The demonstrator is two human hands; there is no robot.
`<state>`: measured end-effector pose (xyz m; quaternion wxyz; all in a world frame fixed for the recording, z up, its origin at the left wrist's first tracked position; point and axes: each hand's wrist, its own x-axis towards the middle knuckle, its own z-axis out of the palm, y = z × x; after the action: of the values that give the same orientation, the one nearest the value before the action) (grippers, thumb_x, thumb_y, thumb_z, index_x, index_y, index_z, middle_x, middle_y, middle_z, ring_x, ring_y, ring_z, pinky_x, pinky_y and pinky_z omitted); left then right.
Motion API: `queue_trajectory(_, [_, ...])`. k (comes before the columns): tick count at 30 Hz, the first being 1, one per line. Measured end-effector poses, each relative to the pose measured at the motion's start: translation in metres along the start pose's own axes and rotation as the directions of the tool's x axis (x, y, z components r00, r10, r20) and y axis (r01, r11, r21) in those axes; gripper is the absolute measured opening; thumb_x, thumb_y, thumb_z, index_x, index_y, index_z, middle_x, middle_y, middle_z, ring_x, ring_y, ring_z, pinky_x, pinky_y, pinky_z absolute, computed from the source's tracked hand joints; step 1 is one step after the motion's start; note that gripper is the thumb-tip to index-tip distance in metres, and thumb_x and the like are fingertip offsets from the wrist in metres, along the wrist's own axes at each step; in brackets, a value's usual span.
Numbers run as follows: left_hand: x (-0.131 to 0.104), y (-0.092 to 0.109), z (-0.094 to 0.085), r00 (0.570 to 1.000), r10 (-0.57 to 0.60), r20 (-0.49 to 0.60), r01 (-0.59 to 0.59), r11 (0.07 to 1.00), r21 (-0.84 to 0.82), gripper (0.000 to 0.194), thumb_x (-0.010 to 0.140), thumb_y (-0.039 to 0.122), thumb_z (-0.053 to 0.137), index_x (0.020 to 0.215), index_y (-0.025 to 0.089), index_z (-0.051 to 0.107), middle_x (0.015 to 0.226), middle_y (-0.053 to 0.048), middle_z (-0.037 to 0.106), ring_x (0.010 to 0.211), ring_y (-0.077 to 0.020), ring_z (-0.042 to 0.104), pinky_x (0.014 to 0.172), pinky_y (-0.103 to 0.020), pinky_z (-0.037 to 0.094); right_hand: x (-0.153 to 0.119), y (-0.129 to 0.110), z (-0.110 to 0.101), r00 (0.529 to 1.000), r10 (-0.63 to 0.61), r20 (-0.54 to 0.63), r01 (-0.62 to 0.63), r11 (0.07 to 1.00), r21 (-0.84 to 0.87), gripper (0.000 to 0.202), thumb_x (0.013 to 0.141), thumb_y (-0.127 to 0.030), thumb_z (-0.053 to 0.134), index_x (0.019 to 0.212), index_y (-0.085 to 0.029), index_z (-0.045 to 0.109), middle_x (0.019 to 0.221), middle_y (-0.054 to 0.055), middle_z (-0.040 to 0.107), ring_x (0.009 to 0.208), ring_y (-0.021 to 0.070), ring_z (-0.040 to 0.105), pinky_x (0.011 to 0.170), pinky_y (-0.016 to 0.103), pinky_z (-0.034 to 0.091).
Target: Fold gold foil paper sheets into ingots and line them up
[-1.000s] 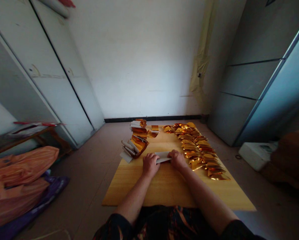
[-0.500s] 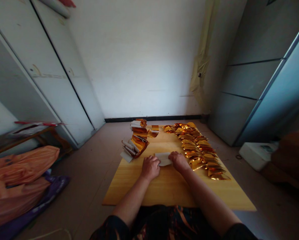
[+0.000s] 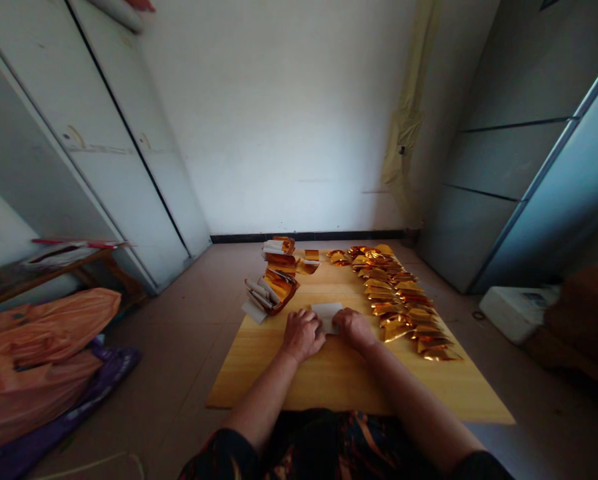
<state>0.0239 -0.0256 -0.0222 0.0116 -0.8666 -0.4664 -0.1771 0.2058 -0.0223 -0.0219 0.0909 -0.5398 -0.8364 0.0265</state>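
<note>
Looking down at the wooden board (image 3: 349, 380) on the floor, I see both hands meeting over a small white paper sheet (image 3: 327, 313) near the board's middle. My left hand (image 3: 303, 335) rests knuckles-up on the sheet's left edge, fingers curled down onto it; my right hand (image 3: 355, 328) sits on the sheet's right edge the same way, thumb side turned inward. Both pinch or press the paper against the board, though I cannot tell which fingers actually clamp it, since the knuckles hide the tips. The far half of the sheet shows pale between and beyond the two hands. To the right, a long row of folded gold foil pieces (image 3: 399, 300) runs along the board's right side toward the wall. To the left, just beyond my left hand, stands a bundle of gold-and-white papers (image 3: 271, 293), with a second stack (image 3: 279, 248) farther back. Orange plastic bags (image 3: 43, 347) lie on the floor well to the left.
</note>
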Motion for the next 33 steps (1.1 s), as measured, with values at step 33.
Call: queue_trajectory(33, [0.017,-0.007,0.029,0.995,-0.099,-0.016,0.096,0.985,-0.142,0.023,0.08,0.011,0.05,0.087,0.022,0.07,0.088,-0.005,0.059,0.09,-0.0169,0.054,0.083,-0.029,0.041,0.042,0.009,-0.007,0.976,0.2,-0.08,-0.196,0.979,0.064,0.026,0.075,-0.013,0.054,0.095,-0.023,0.067,0.102,0.005,0.061,0.102,0.0191,0.049,0.078,0.027,0.035])
